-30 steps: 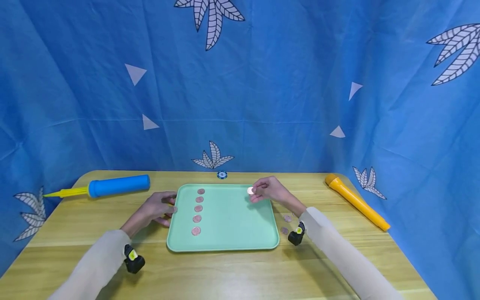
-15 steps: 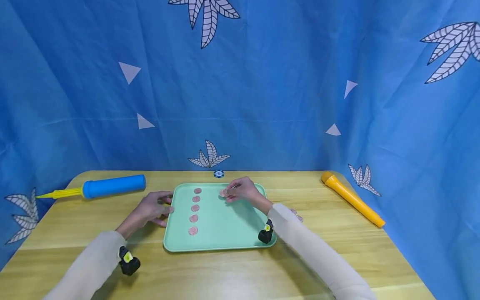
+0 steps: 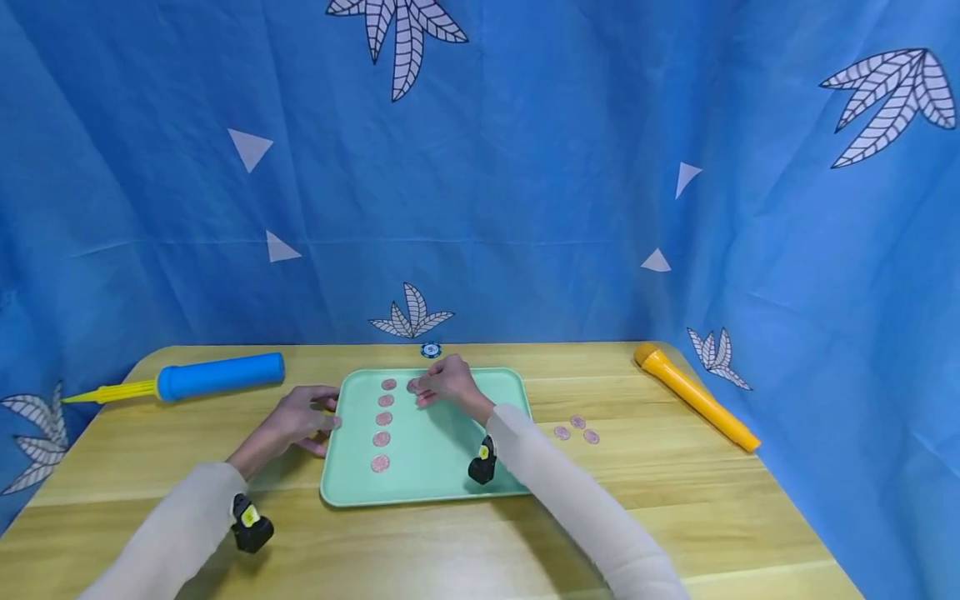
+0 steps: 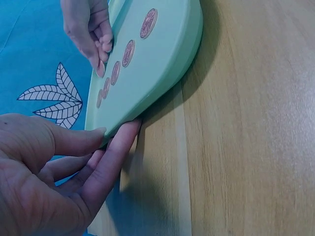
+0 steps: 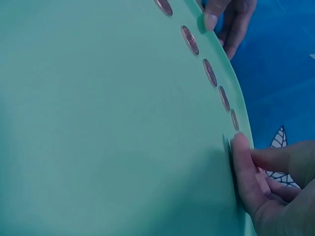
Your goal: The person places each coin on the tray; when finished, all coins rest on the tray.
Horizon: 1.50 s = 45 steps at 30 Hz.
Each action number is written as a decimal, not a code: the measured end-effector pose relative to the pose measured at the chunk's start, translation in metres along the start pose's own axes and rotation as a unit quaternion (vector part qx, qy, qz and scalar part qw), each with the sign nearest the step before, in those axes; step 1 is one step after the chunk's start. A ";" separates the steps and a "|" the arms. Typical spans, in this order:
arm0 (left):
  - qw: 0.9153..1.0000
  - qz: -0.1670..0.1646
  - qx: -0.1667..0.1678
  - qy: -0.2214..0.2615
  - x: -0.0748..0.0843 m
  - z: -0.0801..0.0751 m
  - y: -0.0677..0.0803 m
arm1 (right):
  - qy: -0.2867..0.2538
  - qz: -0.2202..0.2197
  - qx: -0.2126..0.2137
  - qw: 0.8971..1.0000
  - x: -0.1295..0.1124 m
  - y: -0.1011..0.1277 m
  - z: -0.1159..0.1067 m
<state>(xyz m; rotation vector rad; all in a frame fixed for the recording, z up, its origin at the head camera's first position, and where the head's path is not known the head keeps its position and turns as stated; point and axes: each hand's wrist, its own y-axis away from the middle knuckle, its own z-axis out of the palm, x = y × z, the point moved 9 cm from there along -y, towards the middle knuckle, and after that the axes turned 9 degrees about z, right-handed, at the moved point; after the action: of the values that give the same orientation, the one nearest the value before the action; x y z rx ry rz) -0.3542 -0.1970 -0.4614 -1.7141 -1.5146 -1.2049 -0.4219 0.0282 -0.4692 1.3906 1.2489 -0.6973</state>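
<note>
A pale green tray [image 3: 431, 475] lies on the table, with a column of several copper-coloured coins [image 3: 384, 418] along its left side. My left hand [image 3: 297, 421] holds the tray's left edge; in the left wrist view the thumb is at the rim and the fingers [image 4: 115, 157] are underneath. Over the back of the tray, my right hand [image 3: 452, 385] pinches another copper coin [image 3: 412, 386] between thumb and fingertips, just right of the column's farthest coin [image 3: 388, 384]. In the right wrist view, the fingers [image 5: 243, 162] hide most of that coin.
Three more coins [image 3: 577, 422] lie on the wooden table right of the tray. A blue and yellow hand pump [image 3: 221, 377] is at the back left, an orange toy microphone [image 3: 697, 398] at the right. A small poker chip [image 3: 431, 350] sits behind the tray before a blue curtain [image 3: 480, 167].
My right hand has carried the coin leftward from the tray's back right corner to beside the column. The three coins on the table have come into full view. My left hand stays at the tray.
</note>
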 end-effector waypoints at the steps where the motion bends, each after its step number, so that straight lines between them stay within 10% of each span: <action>1: 1.000 -0.002 0.000 -0.001 -0.001 0.000 0.000 | 0.003 -0.001 0.004 1.000 0.000 0.000 0.002; 24: 1.000 0.008 -0.007 0.002 0.005 0.002 0.003 | 0.072 0.009 -0.008 0.997 -0.008 0.001 -0.001; 35: 1.000 0.011 -0.008 -0.003 0.002 -0.001 0.001 | 0.148 -0.133 -0.023 0.980 -0.049 0.023 -0.041; 45: 1.000 -0.006 -0.007 -0.011 -0.002 0.000 -0.003 | 0.201 -0.167 -0.027 0.965 -0.041 0.034 -0.088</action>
<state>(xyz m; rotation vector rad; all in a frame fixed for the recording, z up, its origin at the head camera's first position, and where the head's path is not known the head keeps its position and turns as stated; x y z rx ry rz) -0.3571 -0.1969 -0.4635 -1.7359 -1.5352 -1.2096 -0.4215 0.1036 -0.3994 1.3294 1.8407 -0.6166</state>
